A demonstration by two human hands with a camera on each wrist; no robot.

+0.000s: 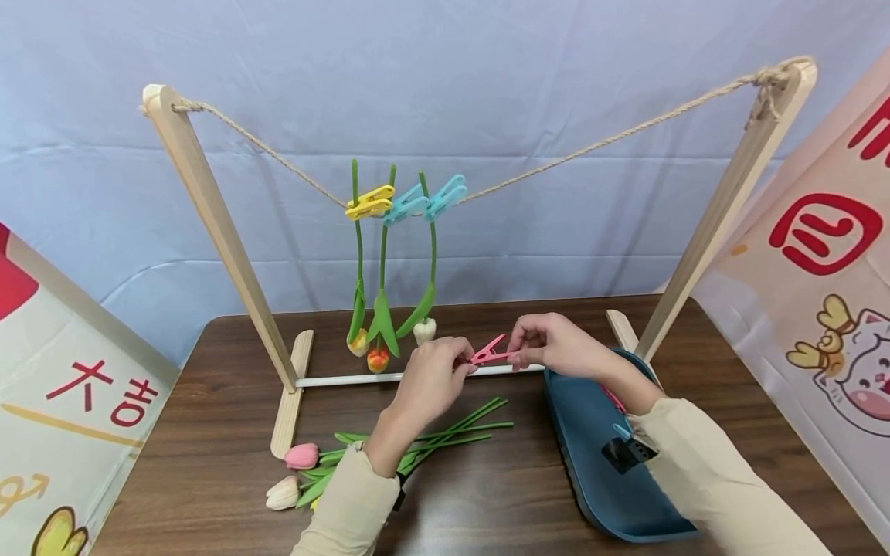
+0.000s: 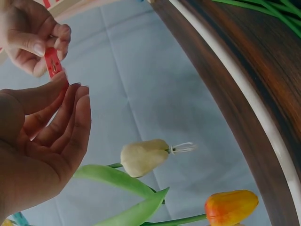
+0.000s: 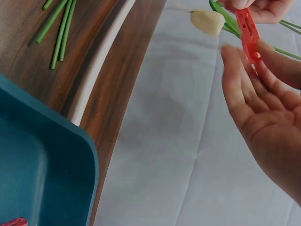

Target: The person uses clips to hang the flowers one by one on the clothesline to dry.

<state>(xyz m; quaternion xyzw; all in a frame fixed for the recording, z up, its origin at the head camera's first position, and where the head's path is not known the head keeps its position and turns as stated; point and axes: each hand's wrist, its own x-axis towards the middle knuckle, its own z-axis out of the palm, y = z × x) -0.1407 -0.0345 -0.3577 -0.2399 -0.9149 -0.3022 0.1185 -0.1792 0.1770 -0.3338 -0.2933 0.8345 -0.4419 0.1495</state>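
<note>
Left of the blue tray [image 1: 605,486], the left hand [image 1: 431,378] and right hand [image 1: 558,344] each grip the pink peg [image 1: 483,356]; a loose pinch could drop it.

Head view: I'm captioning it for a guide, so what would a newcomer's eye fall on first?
Most likely the three tulips hanging heads down from the sagging rope, held there by a yellow clothespin and two light blue clothespins. Next, probably, the bright pink clothespin held between the left hand and right hand, right of those tulips. Then perhaps the dark blue tray at lower right.
</note>
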